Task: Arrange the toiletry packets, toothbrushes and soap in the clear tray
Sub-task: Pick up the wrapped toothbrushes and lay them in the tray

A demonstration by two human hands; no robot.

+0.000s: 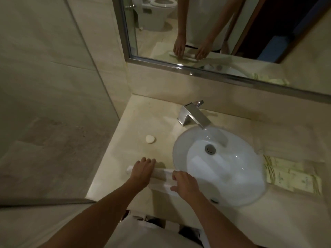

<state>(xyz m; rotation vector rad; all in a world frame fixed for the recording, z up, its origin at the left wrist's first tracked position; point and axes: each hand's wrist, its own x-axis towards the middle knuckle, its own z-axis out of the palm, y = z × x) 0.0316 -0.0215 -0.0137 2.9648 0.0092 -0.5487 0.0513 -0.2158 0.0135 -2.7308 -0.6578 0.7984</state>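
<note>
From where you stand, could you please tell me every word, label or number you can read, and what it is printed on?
Pale green paper toiletry packets right of the white oval sink: small dark emblem and line of print, too blurred to read.
White wrapped packets under both hands: no legible text.
Nothing else carries text.

A bathroom is shown: a white sink (219, 165) with faucet (194, 115), a wall mirror (232, 24), a toilet (159, 11) reflected.

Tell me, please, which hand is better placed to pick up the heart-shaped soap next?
The left hand, probably: the soap lies on the counter just beyond its fingertips, while the right hand sits nearer the sink.
</note>
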